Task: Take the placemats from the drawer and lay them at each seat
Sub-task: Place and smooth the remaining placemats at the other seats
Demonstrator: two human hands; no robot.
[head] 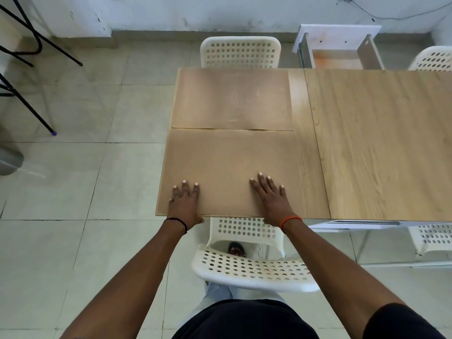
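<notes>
Two tan placemats lie on the left end of the wooden table (379,143). The far placemat (232,99) sits before the far white chair (240,52). The near placemat (230,167) lies at the seat in front of me, its far edge meeting the other mat. My left hand (184,204) rests flat on its near left corner, thumb hooked under the table edge. My right hand (272,196) lies flat, fingers spread, on its near right part. The open drawer (338,53) beyond the table looks empty.
A white perforated chair (252,265) stands between me and the table. More white chairs are at the far right (433,58) and near right (433,237). Black stand legs (29,45) cross the tiled floor at left.
</notes>
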